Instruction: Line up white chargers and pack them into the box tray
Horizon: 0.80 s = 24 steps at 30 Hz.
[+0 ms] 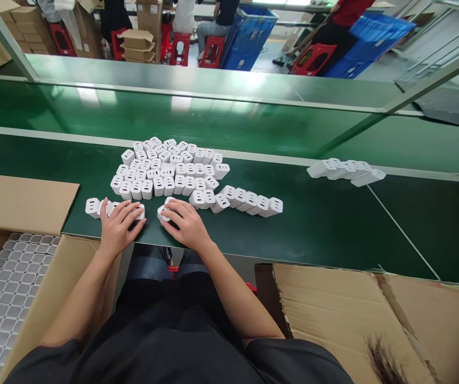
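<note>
We have white blocks point(168, 184) with dark slots massed on the green table point(325, 229), centre-left of frame. Left hand point(120, 224), lower left of centre: fingers spread and bent over a short row point(92, 207); covering it, grip or just touch, can't tell. Right hand point(187, 226), just right of it: fingers half curled over a block or two point(163, 214); firm hold, can't tell.

Risks, we'd judge: both hands work close to the table's near edge, so a pull too far down-frame could drop blocks off. Uneven pressure from the spread left fingers could split its row. A right-hand nudge could skew the pile above. The slanted row point(252, 201), right of centre, looks easy to topple if bumped.
</note>
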{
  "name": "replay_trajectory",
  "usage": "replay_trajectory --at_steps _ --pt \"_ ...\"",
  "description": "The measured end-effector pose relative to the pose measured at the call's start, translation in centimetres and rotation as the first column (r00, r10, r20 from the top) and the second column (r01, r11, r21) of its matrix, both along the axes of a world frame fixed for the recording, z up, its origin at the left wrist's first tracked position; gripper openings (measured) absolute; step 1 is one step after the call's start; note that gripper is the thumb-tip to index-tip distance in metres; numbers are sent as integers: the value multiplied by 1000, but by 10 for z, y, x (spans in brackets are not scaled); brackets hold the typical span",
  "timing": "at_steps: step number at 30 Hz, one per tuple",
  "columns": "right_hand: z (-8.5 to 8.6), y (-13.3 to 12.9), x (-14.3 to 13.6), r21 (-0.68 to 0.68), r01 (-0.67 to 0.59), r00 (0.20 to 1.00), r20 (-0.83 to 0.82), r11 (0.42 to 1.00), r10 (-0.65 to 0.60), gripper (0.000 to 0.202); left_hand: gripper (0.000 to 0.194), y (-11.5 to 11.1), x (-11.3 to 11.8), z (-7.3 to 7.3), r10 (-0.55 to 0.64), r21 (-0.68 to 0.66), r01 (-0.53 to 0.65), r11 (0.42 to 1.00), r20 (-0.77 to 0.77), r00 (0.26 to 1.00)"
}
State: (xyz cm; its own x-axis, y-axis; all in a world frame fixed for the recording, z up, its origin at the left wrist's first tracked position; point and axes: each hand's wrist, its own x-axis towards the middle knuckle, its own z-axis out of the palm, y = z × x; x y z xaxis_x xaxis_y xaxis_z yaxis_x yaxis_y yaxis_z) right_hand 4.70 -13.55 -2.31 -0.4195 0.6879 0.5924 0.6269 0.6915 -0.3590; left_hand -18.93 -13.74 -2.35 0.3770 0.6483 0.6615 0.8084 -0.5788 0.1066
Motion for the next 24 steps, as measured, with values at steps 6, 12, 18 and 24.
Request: replay_trajectory --at_steps 6,12,18,24 --pt "10 8 1 -93 -251 968 -21 964 250 26 27 0 0 -3 -9 2 9 1000 -4 1000" --pt "17 18 10 -226 -270 958 33 936 284 36 34 -3 1 -8 12 54 -12 998 2 1000" --pt "23 32 7 -335 -497 864 -103 800 494 56 42 -4 0 -9 2 47 -3 999 4 1000" --pt "20 39 -1 -346 -503 864 -176 792 472 72 65 -5 -1 -10 17 24 -15 1000 -57 998"
